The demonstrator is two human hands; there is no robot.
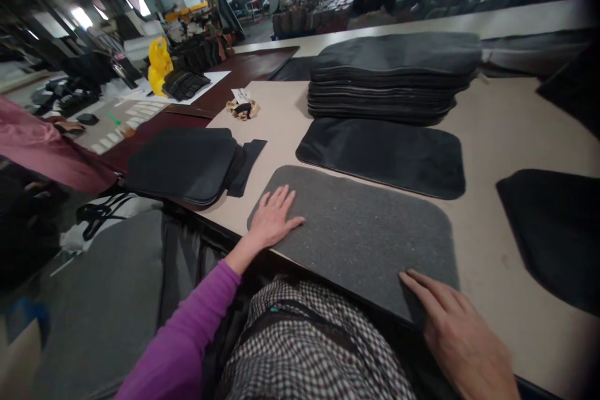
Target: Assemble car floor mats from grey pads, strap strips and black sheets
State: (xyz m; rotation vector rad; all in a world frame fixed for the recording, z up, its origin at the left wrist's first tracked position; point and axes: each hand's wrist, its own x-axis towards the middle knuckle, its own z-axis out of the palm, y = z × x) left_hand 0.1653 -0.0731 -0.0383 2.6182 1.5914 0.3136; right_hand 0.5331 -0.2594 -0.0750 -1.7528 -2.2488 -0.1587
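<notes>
A grey felt-like panel point(356, 231) with rounded corners lies on the table in front of me, along its near edge. My left hand point(272, 220) rests flat on the panel's left end, fingers stretched out and thumb apart. At the panel's near right corner is my right hand point(462, 331), its fingers extended over the surface; its thumb is hidden. A dark patch shows beneath those fingertips, and I cannot tell whether it is shadow or a lifted edge. Just beyond lies a black panel point(384, 156), in front of a tall stack of similar black panels point(394, 81).
Black pieces point(182, 162) lie stacked at the left, and another black piece point(557, 231) lies at the right. A small brown-and-black bundle point(242, 107) sits farther back. A yellow object point(160, 65) stands at the far left. A pink sleeve point(51, 144) reaches in from the left.
</notes>
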